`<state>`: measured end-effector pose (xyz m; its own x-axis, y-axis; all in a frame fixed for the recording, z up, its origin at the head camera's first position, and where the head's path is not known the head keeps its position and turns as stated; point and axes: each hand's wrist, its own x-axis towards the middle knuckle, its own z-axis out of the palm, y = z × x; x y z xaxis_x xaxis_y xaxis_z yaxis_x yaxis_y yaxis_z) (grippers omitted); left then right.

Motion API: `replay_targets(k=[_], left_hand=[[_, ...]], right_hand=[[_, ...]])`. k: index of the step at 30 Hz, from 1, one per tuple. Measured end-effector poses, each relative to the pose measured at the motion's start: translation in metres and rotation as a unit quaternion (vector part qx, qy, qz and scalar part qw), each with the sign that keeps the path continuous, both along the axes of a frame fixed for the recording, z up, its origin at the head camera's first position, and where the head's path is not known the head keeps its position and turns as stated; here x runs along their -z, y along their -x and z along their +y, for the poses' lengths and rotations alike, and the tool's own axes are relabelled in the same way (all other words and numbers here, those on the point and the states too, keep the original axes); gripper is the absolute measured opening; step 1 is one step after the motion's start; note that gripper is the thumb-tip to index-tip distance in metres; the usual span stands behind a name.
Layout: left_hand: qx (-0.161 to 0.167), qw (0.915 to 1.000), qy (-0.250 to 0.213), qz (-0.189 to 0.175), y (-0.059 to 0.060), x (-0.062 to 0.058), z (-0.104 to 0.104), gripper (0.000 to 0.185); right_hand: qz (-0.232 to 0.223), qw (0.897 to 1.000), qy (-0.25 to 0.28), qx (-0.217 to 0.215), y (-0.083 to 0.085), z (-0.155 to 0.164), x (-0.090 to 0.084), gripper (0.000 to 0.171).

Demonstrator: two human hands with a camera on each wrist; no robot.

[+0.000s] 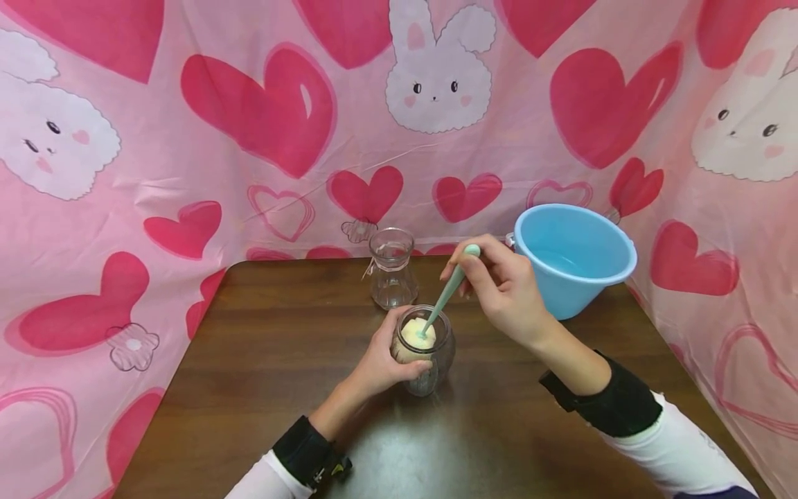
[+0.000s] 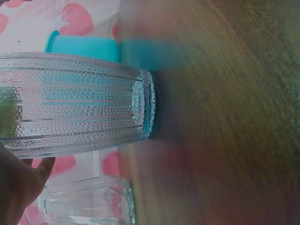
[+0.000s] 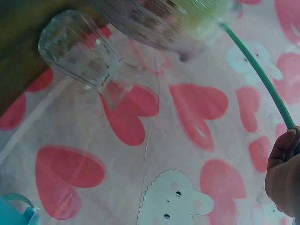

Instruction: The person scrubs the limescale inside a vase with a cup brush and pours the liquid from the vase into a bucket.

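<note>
My left hand (image 1: 382, 357) grips a ribbed clear glass jar (image 1: 441, 360) near its mouth, thumb on the near side. In the left wrist view the jar (image 2: 84, 108) shows dotted vertical bands, with part of the left hand (image 2: 21, 183) beside it. My right hand (image 1: 508, 287) pinches the top of the pale green handle (image 1: 449, 287) of a sponge bottle brush. Its cream sponge head (image 1: 416, 334) sits inside the jar's mouth. The right wrist view shows the handle (image 3: 260, 72) slanting from the sponge to the right hand (image 3: 283, 176).
A clear glass vase (image 1: 394, 287) with a cord round its neck stands behind the jar. At the back right of the brown wooden table (image 1: 274, 374) is a light blue bucket (image 1: 564, 298). A pink heart-and-rabbit cloth (image 1: 262, 118) hangs behind and at both sides.
</note>
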<state>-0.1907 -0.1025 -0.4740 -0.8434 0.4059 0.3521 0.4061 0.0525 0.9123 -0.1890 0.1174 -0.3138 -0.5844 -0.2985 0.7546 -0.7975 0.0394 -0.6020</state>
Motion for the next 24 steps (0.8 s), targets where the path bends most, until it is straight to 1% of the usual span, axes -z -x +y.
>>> replay_targets(k=[2, 5, 6, 9, 12, 16, 18, 21, 24], left_hand=[[0.0, 1.0, 0.0, -0.001, -0.001, 0.0, -0.001, 0.085], [0.001, 1.0, 0.002, 0.0, -0.001, 0.0, -0.003, 0.085], [0.001, 1.0, 0.002, 0.001, -0.001, 0.0, -0.003, 0.085], [0.0, 1.0, 0.001, 0.004, -0.001, 0.0, -0.004, 0.085], [0.004, 1.0, 0.003, 0.005, 0.001, 0.0, -0.002, 0.085], [0.007, 0.9999, 0.007, 0.003, 0.002, 0.0, 0.001, 0.086], [0.005, 1.0, 0.005, 0.005, 0.002, 0.0, 0.001, 0.086], [0.003, 0.9999, 0.003, 0.011, 0.002, 0.0, 0.0, 0.086], [0.003, 0.9999, 0.002, 0.013, 0.001, 0.0, -0.001, 0.086]], right_hand=[[-0.009, 1.0, -0.004, -0.004, 0.0, -0.001, 0.001, 0.015], [-0.015, 0.999, -0.038, -0.006, -0.001, -0.004, 0.011, 0.005], [-0.015, 0.999, -0.051, -0.009, -0.001, -0.005, 0.014, 0.004], [-0.008, 0.997, -0.079, -0.015, -0.003, -0.007, 0.02, 0.009], [-0.005, 0.997, -0.069, -0.014, -0.005, -0.004, 0.014, 0.005], [-0.021, 0.999, -0.033, -0.006, -0.003, 0.001, -0.001, 0.014], [-0.037, 0.999, -0.031, -0.008, -0.002, 0.002, -0.003, 0.015], [-0.062, 0.997, -0.049, -0.015, -0.001, -0.001, 0.002, 0.01], [-0.071, 0.994, -0.076, -0.019, -0.002, -0.004, 0.013, 0.006]])
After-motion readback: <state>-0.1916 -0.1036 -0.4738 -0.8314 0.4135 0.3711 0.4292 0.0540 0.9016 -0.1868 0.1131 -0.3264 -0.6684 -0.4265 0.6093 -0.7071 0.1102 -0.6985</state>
